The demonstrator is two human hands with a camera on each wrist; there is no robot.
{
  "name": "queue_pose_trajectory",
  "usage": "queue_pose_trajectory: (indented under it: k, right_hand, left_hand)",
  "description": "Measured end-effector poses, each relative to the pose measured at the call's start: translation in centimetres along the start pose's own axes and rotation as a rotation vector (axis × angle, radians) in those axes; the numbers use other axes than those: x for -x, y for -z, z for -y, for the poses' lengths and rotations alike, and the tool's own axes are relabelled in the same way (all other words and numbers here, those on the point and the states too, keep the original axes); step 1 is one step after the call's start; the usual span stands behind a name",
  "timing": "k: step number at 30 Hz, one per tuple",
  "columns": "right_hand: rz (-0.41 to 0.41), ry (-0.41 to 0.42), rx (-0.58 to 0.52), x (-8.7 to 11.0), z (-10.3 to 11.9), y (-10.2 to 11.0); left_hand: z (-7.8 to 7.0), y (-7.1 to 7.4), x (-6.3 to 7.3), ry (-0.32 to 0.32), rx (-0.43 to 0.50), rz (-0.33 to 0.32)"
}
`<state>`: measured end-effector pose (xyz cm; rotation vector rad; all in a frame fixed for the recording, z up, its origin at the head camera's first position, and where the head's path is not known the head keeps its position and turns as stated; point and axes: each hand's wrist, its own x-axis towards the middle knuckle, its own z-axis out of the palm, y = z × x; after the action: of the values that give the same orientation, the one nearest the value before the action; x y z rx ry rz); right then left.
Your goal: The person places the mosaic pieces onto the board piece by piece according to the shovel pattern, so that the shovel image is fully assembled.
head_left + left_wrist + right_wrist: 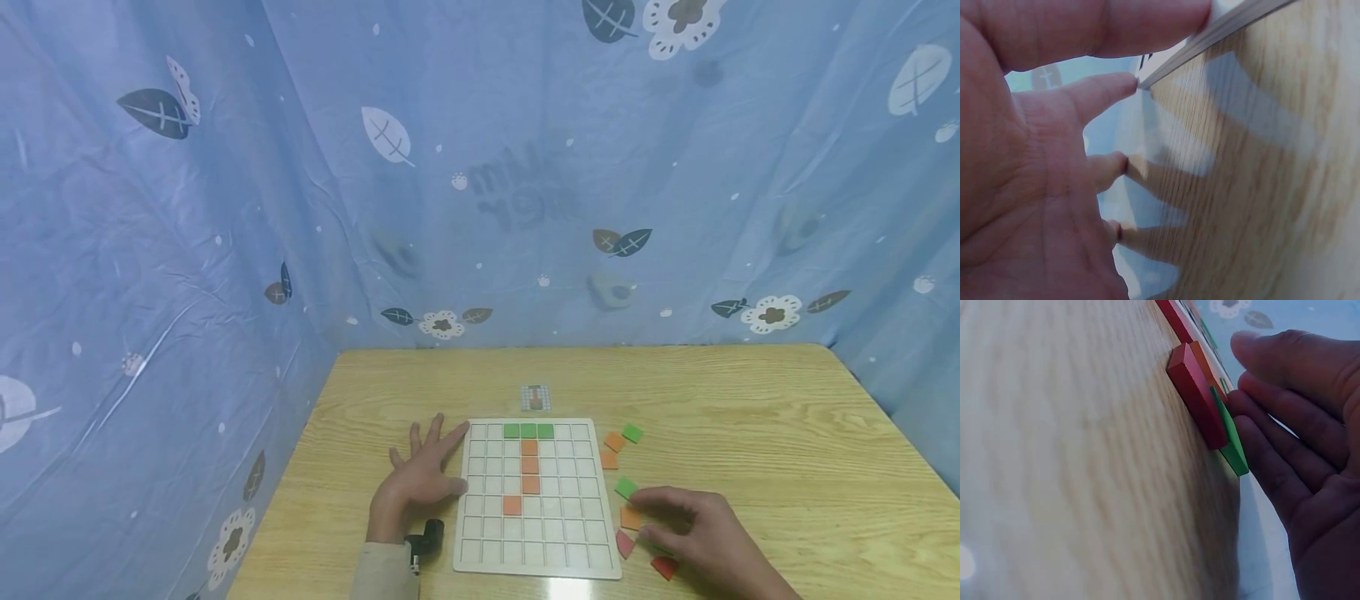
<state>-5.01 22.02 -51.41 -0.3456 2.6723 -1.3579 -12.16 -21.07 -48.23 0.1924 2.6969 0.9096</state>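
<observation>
A white gridded board [570, 508] lies on the table. Three green square tiles [528, 431] form a row at its top, with orange square tiles [530, 465] in a column below and one orange tile [512, 505] lower left. My left hand [420, 479] rests at the board's left edge, fingers spread, thumb and index finger touching it. To the right, my right hand [697, 525] is over loose pieces, thumb and fingers apart, nothing seen between them. Around its fingertips lie an orange tile [628, 518], a green tile [626, 487] and a red piece [1197, 397].
A small patterned card [536, 397] lies beyond the board. More loose orange tiles [614, 442] and a green tile [632, 433] sit by the board's upper right. A pinkish-red rounded piece [625, 543] is near its lower right corner. Blue patterned curtain [480, 250] hangs behind the table.
</observation>
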Motion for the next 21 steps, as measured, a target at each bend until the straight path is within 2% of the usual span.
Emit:
queue_pose_trajectory:
  k: [4, 8, 13, 21]
  right_hand:
    - [0.052, -0.075, 0.005, -0.12, 0.20, 0.06]
    - [0.070, -0.095, 0.013, -0.15, 0.42, 0.06]
    - [0.049, -0.050, 0.050, -0.26, 0.49, -0.07]
    - [-0.034, 0.069, 0.126, -0.40, 0.37, -0.50]
  left_hand:
    - [-0.09, 0.07, 0.11, -0.001, 0.002, -0.001]
    - [-0.14, 0.07, 0.13, 0.000, -0.002, 0.000]
    - [-0.16, 0.06, 0.12, -0.002, -0.009, 0.000]
    - [-0.02, 0.02, 0.11, -0.003, -0.003, 0.005]
